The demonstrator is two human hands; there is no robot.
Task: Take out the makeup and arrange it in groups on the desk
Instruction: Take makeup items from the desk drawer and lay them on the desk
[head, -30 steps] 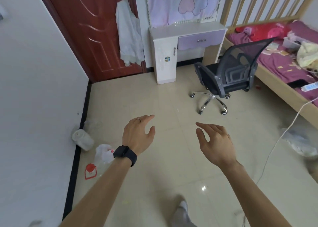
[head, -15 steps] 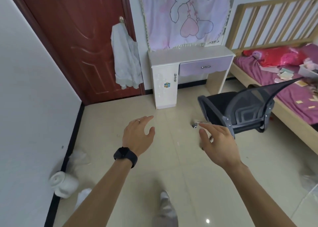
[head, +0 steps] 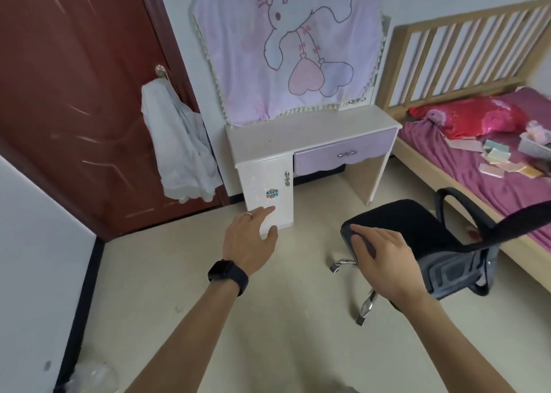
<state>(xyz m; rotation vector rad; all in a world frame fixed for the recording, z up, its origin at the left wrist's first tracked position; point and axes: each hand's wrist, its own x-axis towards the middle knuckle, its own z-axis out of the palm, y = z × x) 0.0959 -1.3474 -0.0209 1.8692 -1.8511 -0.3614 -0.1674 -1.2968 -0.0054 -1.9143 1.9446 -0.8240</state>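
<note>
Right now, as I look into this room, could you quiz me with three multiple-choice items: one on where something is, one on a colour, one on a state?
1. Where does the white garment hang?
A) from the door handle
B) on a coat stand
C) on a window latch

2. What colour is the drawer front on the desk?
A) green
B) yellow
C) purple

3. What state is the left hand in?
A) gripping a makeup bag
B) open, holding nothing
C) clenched in a fist

Answers:
1 A: the garment drapes down from the round metal handle.
2 C: the front is pale purple against the white desk.
3 B: its fingers are stretched out and there is nothing in them.
</note>
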